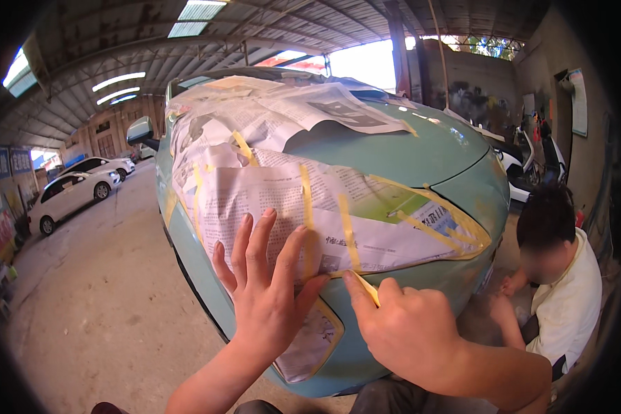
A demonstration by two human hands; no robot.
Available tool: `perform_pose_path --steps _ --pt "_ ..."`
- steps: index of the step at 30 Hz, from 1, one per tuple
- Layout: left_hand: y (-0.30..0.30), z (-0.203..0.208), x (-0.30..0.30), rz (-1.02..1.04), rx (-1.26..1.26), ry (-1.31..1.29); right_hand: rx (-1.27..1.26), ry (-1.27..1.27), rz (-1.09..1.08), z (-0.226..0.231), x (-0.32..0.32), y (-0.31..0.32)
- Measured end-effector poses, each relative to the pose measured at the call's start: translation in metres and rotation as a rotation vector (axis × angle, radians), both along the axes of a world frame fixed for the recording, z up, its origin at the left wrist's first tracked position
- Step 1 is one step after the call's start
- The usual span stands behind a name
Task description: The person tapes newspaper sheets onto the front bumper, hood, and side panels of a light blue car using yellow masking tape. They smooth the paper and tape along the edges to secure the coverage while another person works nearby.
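Note:
Printed newspaper (248, 196) covers the headlight area of a green car (455, 148), held down by strips of yellow masking tape (306, 207). My left hand (265, 276) lies on the paper with its fingers spread, the thumb at the lower edge. Closed near that same edge, my right hand (410, 324) has a short strip of yellow masking tape (368, 287) between thumb and fingers. Its foremost fingertip touches the taped edge, just right of my left thumb. Below, a smaller papered patch (310, 345) on the bumper is bordered with tape.
At the right, close to the car's front, another person (562, 276) in a pale top crouches. Two white cars (76, 196) stand at left on the concrete floor (110, 290). Parked scooters (531, 155) line the right wall. More newspaper (276, 110) drapes over the hood.

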State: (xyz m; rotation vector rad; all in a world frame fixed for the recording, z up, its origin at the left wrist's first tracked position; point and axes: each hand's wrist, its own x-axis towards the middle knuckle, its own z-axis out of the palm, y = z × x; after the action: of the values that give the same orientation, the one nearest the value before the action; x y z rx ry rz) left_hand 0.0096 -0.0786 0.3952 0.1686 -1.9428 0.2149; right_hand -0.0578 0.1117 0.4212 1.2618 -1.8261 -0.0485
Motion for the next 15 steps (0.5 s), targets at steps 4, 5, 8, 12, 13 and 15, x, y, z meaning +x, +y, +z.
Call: perform_pose_path --steps 4,5,8,12,13,15 --pt "0.009 0.012 -0.004 -0.018 0.024 -0.060 -0.009 -0.011 -0.010 -0.001 0.001 -0.001" --pt "0.011 0.016 -0.004 -0.026 0.047 -0.078 -0.011 -0.015 -0.007 -0.002 0.000 -0.002" --pt "0.012 0.022 -0.004 -0.052 0.103 -0.116 -0.007 -0.029 0.010 -0.002 -0.001 0.003" --pt "0.013 0.025 -0.003 -0.056 0.109 -0.148 -0.028 -0.044 0.086 -0.010 -0.003 0.014" --pt "0.013 0.025 -0.003 -0.053 0.102 -0.157 -0.052 -0.058 0.134 -0.013 -0.004 0.017" --pt "0.015 0.027 -0.005 -0.051 0.104 -0.178 -0.096 -0.091 0.227 -0.019 -0.006 0.025"
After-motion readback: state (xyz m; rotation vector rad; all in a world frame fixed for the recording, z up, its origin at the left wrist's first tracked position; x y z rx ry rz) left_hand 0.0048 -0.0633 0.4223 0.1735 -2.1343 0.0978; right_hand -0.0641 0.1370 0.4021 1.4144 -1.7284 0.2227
